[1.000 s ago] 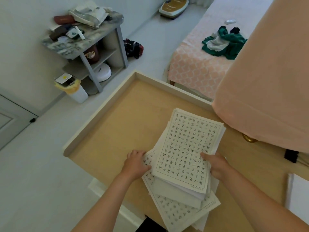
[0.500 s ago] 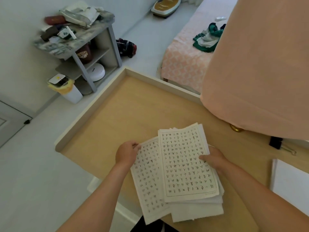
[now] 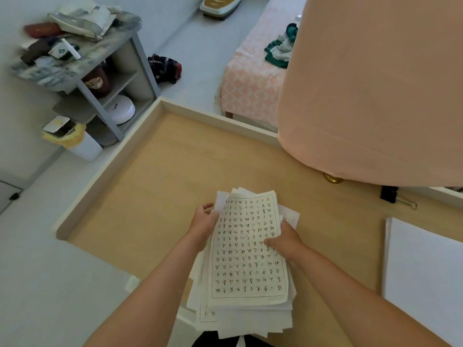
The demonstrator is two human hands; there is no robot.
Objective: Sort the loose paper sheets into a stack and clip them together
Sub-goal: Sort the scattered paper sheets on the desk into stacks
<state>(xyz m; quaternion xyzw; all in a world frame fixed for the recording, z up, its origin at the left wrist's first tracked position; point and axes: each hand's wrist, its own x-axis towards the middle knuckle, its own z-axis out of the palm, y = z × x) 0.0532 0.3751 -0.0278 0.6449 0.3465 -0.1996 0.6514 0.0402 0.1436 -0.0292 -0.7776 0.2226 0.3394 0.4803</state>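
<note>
A loose stack of paper sheets [image 3: 246, 266] covered in handwritten characters is held above the near edge of the wooden table [image 3: 162, 176]. The edges of the sheets are uneven and several stick out at the bottom. My left hand [image 3: 203, 225] grips the stack's left edge near the top. On the right edge, my right hand [image 3: 284, 240] holds the sheets with its thumb across the top sheet. A black binder clip [image 3: 392, 195] lies on the table to the far right, apart from both hands.
A white sheet pile [image 3: 423, 276] lies at the table's right. A large pink fabric shape [image 3: 375, 83] overhangs the table's far right, with a brass knob [image 3: 332, 177] under it. Beyond the raised table rim are a grey shelf [image 3: 100, 71], a bin [image 3: 72, 139] and a bed [image 3: 253, 78].
The sheets that were spread in two overlapping piles have been pulled together into one narrower stack. Both hands have moved closer together at its sides. The view has shifted slightly.
</note>
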